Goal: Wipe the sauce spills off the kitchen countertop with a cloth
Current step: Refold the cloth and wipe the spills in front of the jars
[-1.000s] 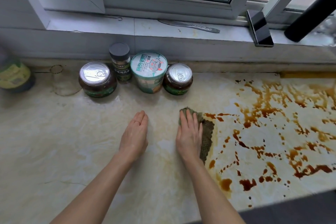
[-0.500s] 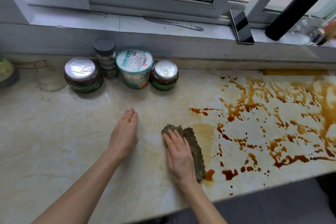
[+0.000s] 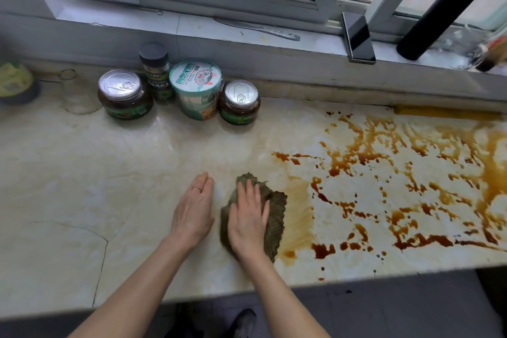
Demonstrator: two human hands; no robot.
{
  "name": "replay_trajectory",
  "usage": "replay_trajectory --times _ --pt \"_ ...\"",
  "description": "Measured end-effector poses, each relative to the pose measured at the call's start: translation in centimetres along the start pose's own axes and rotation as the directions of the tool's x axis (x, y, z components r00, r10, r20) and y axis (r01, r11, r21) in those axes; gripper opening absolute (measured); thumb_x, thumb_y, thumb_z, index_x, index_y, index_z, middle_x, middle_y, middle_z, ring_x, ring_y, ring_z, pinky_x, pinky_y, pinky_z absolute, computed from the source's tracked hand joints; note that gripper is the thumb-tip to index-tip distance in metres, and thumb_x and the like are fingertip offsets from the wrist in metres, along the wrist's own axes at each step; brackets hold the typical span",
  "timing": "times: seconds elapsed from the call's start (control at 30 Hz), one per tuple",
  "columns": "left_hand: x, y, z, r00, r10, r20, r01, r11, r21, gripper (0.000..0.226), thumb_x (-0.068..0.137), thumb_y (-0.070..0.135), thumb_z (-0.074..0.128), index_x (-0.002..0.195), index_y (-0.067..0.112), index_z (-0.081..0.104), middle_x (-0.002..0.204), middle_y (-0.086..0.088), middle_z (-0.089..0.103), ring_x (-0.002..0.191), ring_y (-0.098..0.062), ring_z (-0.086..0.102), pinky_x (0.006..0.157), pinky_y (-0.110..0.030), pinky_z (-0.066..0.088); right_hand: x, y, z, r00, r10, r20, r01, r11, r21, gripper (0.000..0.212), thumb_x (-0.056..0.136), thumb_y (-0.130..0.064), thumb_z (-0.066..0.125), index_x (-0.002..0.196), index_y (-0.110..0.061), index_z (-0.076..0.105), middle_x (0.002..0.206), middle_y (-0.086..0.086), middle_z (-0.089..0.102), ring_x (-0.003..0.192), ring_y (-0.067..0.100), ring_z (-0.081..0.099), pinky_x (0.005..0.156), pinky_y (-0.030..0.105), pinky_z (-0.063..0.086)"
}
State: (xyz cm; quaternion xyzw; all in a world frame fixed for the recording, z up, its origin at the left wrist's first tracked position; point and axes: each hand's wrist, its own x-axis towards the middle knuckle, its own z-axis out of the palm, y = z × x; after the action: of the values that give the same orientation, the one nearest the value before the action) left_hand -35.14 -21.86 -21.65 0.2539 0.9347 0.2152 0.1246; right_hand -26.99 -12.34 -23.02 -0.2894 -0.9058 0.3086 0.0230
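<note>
The only view, a wide-angle camera worn on the person's head, looks forward and down from close above the countertop (image 3: 82,173), facing the window sill (image 3: 192,26) along the top.

"鸡肉" on spice bottle (image 3: 157,74) label

Right hand (image 3: 248,219) covers the middle of the cloth (image 3: 274,217); only its far tip, left rim and right half show. Fingers (image 3: 247,195) blurred. Sauce spill (image 3: 411,173) runs off the right edge, extent unknown. Yellow-green object (image 3: 13,82) far left: cropped, blurred, can't identify. Black tube (image 3: 444,5) cut by top edge. Spice jar (image 3: 157,71) label too small to read. Both forearms cropped at the near edge.
</note>
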Motion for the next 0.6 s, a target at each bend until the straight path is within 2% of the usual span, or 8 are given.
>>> replay_trajectory --times 0.07,0.17,0.27,0.43,0.6 --pt "-0.4 0.5 0.4 1.0 -0.014 -0.014 0.014 1.0 0.003 0.069 0.086 -0.002 0.042 0.15 0.008 0.018 0.159 -0.007 0.013 0.146 -0.018 0.015 0.115 -0.023 0.013 -2.1 1.4 0.2 0.984 -0.173 0.047 0.179 0.966 -0.186 0.057 0.099 -0.028 0.029 0.153 -0.026 0.012 0.161 -0.007 0.003 0.147 0.011 -0.007 0.12 0.044 -0.004" --pt "-1.0 1.0 1.0 0.999 -0.037 -0.038 0.037 0.999 0.002 0.069 0.085 -0.004 0.041 0.149 0.008 0.021 0.159 -0.007 0.015 0.146 -0.018 0.016 0.115 -0.023 0.016 -3.4 4.9 -1.0 0.936 -0.337 0.099 0.351 0.885 -0.306 0.056 0.098 -0.032 0.034 0.152 -0.027 0.022 0.16 -0.006 0.017 0.147 0.014 0.011 0.119 0.047 0.011" --pt "-1.9 1.5 1.4 0.997 -0.059 -0.055 0.06 0.998 0.005 0.07 0.083 -0.006 0.042 0.149 0.009 0.023 0.159 -0.006 0.016 0.146 -0.018 0.017 0.115 -0.024 0.018 -2.4 8.2 -3.6 0.948 -0.305 0.092 0.318 0.879 -0.355 0.053 0.1 -0.032 0.034 0.151 -0.031 0.022 0.158 -0.01 0.016 0.147 0.012 0.01 0.12 0.047 0.011" --pt "-3.9 2.1 2.4 0.991 -0.096 -0.092 0.097 0.995 0.008 0.071 0.082 -0.007 0.043 0.149 0.009 0.024 0.158 -0.007 0.019 0.145 -0.019 0.019 0.115 -0.026 0.019 -1.9 8.5 -4.3 0.978 -0.2 0.057 0.208 0.927 -0.311 0.052 0.101 -0.032 0.032 0.151 -0.034 0.019 0.159 -0.012 0.013 0.147 0.01 0.003 0.12 0.042 -0.003" --pt "-4.9 3.4 3.4 0.99 -0.102 -0.099 0.104 0.995 0.014 0.067 0.085 -0.005 0.043 0.148 0.009 0.025 0.158 -0.007 0.02 0.145 -0.019 0.02 0.115 -0.024 0.017 -5.1 8.0 -3.1 0.902 -0.405 0.148 0.431 0.837 -0.337 0.052 0.097 -0.036 0.038 0.148 -0.028 0.032 0.155 -0.007 0.029 0.145 0.016 0.023 0.117 0.05 0.018"
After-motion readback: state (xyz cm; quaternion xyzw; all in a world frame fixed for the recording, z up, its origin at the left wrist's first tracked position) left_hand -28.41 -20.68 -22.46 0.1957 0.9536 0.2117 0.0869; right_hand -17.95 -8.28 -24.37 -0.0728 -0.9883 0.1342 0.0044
